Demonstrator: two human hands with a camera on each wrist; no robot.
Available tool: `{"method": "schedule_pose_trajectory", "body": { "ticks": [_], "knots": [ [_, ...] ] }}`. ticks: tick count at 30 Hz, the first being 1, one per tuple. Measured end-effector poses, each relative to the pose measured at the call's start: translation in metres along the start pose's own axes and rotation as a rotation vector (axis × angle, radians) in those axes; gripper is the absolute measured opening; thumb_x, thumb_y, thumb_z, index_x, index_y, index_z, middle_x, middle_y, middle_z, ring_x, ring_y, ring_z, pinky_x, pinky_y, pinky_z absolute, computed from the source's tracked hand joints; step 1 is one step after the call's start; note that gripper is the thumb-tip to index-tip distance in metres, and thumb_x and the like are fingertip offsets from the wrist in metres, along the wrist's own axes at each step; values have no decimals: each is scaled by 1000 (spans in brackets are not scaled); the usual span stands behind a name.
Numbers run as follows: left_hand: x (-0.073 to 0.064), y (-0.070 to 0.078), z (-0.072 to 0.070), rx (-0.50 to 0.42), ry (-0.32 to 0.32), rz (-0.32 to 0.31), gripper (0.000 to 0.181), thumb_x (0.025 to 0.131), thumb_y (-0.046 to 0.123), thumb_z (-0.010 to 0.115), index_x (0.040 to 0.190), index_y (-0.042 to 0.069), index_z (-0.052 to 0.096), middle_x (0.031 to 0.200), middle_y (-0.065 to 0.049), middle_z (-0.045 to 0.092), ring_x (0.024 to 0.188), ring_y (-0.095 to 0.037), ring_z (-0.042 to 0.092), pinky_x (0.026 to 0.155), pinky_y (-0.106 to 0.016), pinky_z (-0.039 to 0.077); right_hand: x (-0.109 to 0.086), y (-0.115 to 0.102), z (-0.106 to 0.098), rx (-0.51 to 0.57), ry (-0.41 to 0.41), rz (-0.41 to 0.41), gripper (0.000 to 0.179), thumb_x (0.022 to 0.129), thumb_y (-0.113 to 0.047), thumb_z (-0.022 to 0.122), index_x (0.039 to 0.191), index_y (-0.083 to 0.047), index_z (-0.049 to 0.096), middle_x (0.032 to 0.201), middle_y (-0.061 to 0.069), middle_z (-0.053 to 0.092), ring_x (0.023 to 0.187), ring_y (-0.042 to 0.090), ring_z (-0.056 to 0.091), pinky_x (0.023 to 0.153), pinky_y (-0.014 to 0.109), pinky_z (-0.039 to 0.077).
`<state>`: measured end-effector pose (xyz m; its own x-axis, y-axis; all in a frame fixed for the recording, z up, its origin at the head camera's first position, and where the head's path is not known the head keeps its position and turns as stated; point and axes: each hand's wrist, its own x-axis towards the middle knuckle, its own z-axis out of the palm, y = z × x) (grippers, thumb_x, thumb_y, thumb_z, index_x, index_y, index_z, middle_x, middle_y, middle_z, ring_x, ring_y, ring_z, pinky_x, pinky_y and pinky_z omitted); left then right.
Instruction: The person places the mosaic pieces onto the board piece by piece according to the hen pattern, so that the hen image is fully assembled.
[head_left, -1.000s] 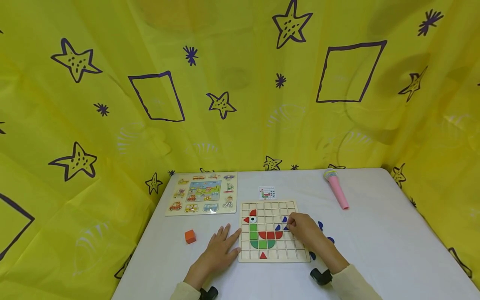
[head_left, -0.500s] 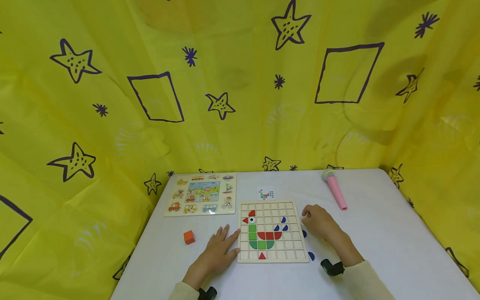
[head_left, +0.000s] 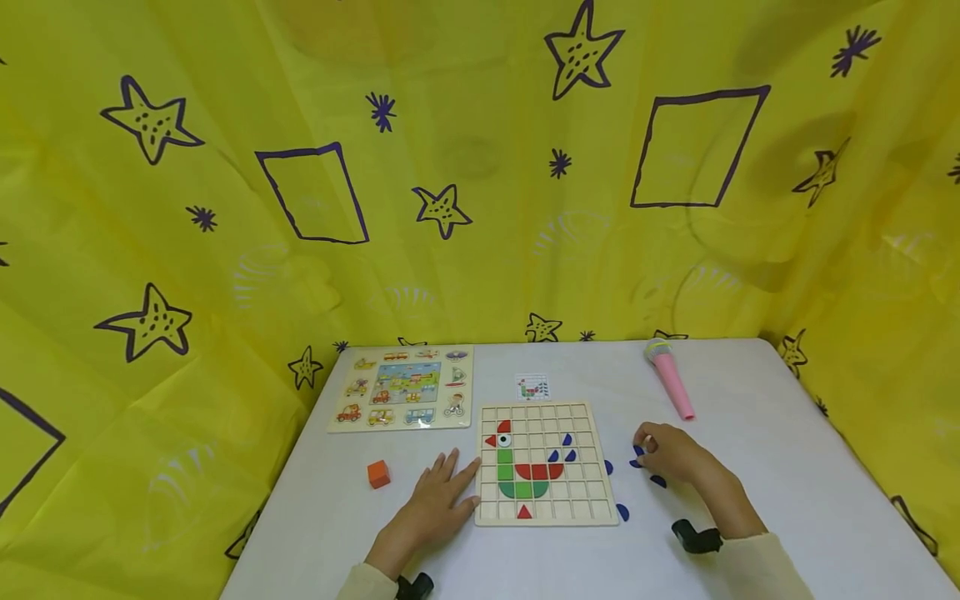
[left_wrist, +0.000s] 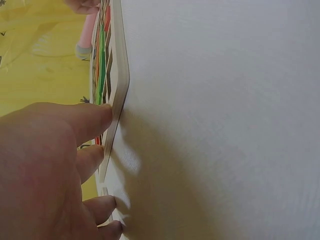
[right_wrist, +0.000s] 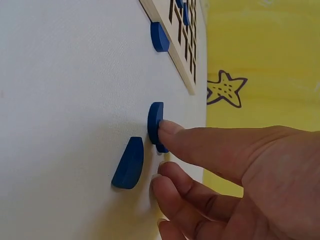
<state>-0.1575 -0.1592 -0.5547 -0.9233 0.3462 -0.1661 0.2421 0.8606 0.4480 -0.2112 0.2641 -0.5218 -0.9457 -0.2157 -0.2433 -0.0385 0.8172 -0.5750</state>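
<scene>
My left hand lies spread beside the wooden grid board. In the left wrist view its thumb and a finger touch the board's edge. My right hand is over loose blue half-round pieces right of the board. In the right wrist view, the thumb overlaps one blue half-round piece. The other fingers stand apart from the thumb, and part of a second piece shows behind it. Another blue piece lies nearby. The board carries a bird of green pieces, red pieces and several blue ones.
Two more blue half-rounds lie along the board's right edge. Behind the board is a small picture card. A vehicle puzzle and an orange cube are at left. A pink microphone lies at back right.
My right hand has left the blue pieces on the board and moved right, down to the loose blue half-rounds on the table. The left hand stays at the board's edge.
</scene>
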Motion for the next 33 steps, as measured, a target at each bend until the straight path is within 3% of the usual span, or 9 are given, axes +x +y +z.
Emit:
{"method": "schedule_pose_trajectory", "body": {
  "ticks": [13, 25, 33],
  "knots": [
    [0, 0, 0, 8, 2, 7, 63, 106, 48, 57, 163, 26, 43, 174, -17, 26, 161, -44, 18, 128, -66, 18, 7, 11, 3, 77, 25, 1, 7, 98, -9, 65, 104, -5, 65, 93, 8, 64, 85, 24, 58, 74, 39, 52],
    [0, 1, 0, -10, -4, -10, 63, 106, 48, 56, 164, 27, 41, 174, -17, 24, 161, -45, 17, 128, -67, 17, 11, 12, 5, 74, 117, 68, 17, 101, -13, 64, 111, 1, 63, 96, 16, 67, 83, 26, 60, 73, 41, 53],
    [0, 0, 1, -2, 0, -6, 63, 106, 47, 56, 164, 27, 42, 174, -16, 25, 162, -43, 17, 129, -66, 17, 6, 11, 4, 70, 102, 12, 23, 97, -6, 69, 118, 3, 63, 93, 12, 61, 83, 24, 57, 72, 39, 50]
  ]
}}
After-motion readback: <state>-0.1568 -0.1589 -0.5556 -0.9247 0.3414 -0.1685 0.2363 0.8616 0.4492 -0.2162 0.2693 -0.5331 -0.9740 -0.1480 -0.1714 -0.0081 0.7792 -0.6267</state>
